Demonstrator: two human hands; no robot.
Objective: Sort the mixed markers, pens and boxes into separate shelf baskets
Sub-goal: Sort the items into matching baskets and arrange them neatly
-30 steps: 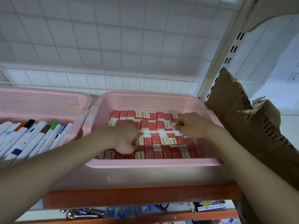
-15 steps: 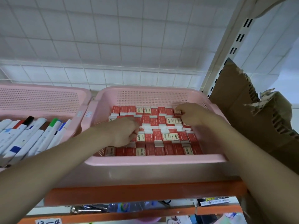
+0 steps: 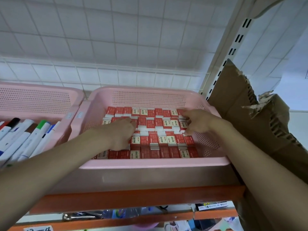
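My left hand lies flat, fingers straight, pressing on the small red-and-white cardboard boxes packed in rows inside the pink perforated plastic basket; my right hand has its fingers curled down on the boxes by the basket's far right corner, though I cannot tell whether it actually pinches one. The rows are tight and a few boxes sit askew, so if I push sideways too hard I judge a neighbour could pop up or a whole row buckle. The basket sits on a pale shelf with an orange front edge, close beside a second pink basket holding white-barrelled markers with coloured caps. Behind is a white wire grid over white tiles; torn brown cardboard leans at the right.
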